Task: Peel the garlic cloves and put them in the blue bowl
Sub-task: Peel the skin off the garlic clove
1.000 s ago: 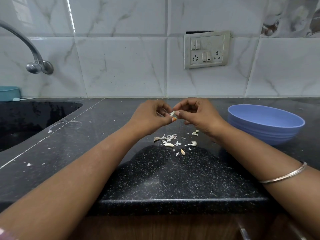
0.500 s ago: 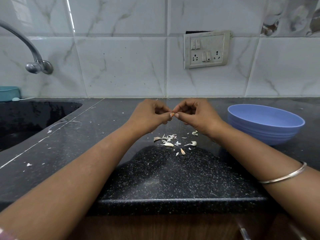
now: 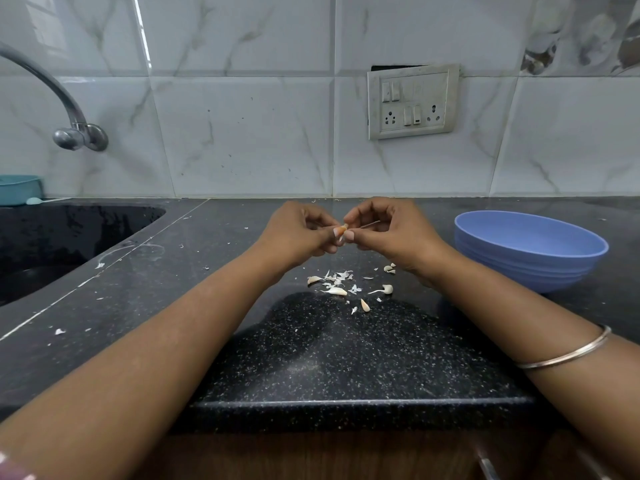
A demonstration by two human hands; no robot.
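Blue bowl (image 3: pixel 530 251); black speckled counter (image 3: pixel 346 358); white-marbled tiles (image 3: pixel 242 133).

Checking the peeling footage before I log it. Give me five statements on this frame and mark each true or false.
1. Both hands, left hand and right hand, pinch one garlic clove. True.
2. The blue bowl stands left of the hands. False: it stands to their right.
3. Garlic skins lie on the counter below the hands. True.
4. The bowl is tipped over. False: it stands upright.
5. A tap is mounted on the wall at left. True.
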